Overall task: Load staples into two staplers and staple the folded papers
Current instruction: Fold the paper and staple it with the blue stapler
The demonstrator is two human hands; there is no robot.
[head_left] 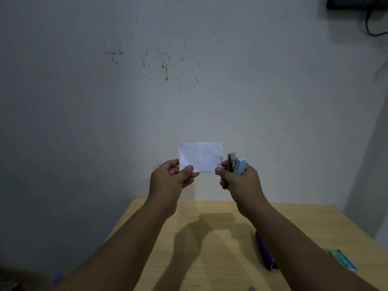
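Observation:
A small folded white paper (200, 156) is held up in front of the wall, well above the table. My left hand (170, 180) pinches its lower left corner. My right hand (241, 181) grips a light blue stapler (237, 164) upright, metal part toward the paper, while its thumb and forefinger touch the paper's lower right corner. A small mark shows near the paper's upper right corner. A purple stapler (265, 252) lies on the wooden table (210, 248), partly hidden under my right forearm.
A green and blue staple box (343, 260) lies near the table's right side. A small strip of staples (252, 288) sits at the bottom edge. The stained wall stands right behind the table. A dark power strip (354, 3) hangs at top right.

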